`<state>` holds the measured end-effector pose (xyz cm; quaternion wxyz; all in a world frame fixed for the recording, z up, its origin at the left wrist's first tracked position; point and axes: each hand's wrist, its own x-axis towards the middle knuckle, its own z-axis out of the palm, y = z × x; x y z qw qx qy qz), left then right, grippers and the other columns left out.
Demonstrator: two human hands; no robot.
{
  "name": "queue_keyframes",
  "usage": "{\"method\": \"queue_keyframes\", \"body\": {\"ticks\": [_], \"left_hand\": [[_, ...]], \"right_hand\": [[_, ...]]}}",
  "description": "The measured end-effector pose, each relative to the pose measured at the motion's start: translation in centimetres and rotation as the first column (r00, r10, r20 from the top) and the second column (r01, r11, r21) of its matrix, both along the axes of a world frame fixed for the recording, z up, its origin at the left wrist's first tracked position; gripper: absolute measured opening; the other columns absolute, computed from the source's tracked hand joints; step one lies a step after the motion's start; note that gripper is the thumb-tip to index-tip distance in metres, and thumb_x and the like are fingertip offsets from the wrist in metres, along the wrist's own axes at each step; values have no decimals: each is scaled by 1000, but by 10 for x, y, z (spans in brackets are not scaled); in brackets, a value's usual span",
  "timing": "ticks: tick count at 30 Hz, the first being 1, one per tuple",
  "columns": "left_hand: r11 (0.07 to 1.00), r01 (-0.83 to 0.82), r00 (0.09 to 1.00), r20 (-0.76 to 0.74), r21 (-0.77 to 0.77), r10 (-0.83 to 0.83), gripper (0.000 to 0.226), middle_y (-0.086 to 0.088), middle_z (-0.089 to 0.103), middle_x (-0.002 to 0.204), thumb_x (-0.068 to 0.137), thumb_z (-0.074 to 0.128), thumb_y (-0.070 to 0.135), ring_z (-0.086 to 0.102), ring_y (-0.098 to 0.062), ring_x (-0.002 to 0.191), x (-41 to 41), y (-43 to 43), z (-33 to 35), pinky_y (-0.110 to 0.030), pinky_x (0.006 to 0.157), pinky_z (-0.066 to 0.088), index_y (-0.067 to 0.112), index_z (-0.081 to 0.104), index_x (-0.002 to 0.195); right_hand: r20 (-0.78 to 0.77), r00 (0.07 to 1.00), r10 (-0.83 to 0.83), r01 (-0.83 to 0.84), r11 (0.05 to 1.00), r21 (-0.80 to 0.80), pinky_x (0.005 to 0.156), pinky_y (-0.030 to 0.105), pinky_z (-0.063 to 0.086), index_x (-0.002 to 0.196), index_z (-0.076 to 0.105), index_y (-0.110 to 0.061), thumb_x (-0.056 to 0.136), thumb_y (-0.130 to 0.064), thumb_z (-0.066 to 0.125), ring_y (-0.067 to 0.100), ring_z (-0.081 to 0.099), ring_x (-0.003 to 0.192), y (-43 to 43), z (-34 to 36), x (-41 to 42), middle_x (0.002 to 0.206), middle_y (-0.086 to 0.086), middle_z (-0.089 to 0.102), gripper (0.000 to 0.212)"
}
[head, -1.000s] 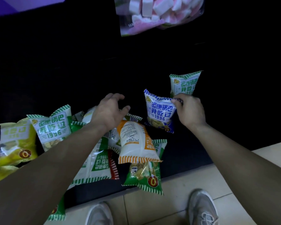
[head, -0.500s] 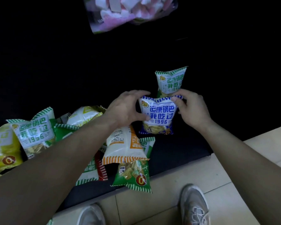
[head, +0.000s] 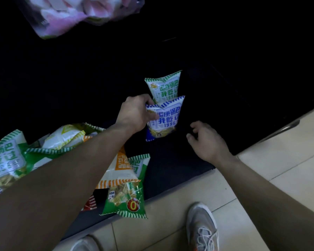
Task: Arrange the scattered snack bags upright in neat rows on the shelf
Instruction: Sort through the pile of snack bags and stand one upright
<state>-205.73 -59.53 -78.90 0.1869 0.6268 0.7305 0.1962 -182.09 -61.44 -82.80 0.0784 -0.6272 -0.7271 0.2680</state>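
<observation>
The blue-striped bag (head: 163,118) stands upright on the shelf (head: 179,160). The left grip (head: 134,113) grasps its left edge (fingers hidden behind the bag). The right grip (head: 207,140), just right of it, is slack and holds nothing. The green-striped bag (head: 164,86) stands behind it, lower half covered. To its left, the scattered bags (head: 123,201) lie partly hidden under the forearm (head: 62,178).

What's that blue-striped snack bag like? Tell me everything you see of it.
The blue-striped bag is a small glossy pillow pack: white front, blue characters and 1996, striped crimped top, snack pieces shown near its bottom. It stands upright on the dark shelf, just in front of a green-striped bag. The left hand grips one side edge; the right hand is apart from it.
</observation>
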Motion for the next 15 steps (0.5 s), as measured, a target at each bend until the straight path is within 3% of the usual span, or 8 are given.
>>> {"method": "queue_keyframes", "body": {"ticks": [5, 9, 15], "left_hand": [[1000, -10, 999, 36, 25, 9, 34, 5, 59, 97, 77, 83, 34, 57, -14, 82, 21, 34, -13, -25, 66, 41, 30, 55, 95], [996, -81, 993, 86, 46, 77, 31, 3, 56, 92, 81, 79, 31, 55, -15, 77, 38, 49, -25, -27, 65, 43, 24, 57, 101], [986, -132, 986, 112, 98, 121, 31, 1, 57, 94, 84, 77, 23, 57, -17, 78, 47, 59, -31, -28, 64, 44, 23, 56, 106]], "right_hand": [[246, 957, 150, -96, 971, -219, 95, 38, 49, 133, 51, -24, 98, -41, 49, 27, 54, 120, -14, -18, 9, 137, 5, 46, 39], [279, 942, 189, -112, 956, -270, 100, 40, 47, 136, 48, -22, 98, -41, 48, 31, 50, 126, -18, -30, 11, 145, 9, 41, 42], [274, 934, 228, -157, 954, -256, 93, 42, 50, 133, 50, -22, 97, -41, 50, 30, 53, 119, -19, -34, 6, 135, 6, 46, 41]]}}
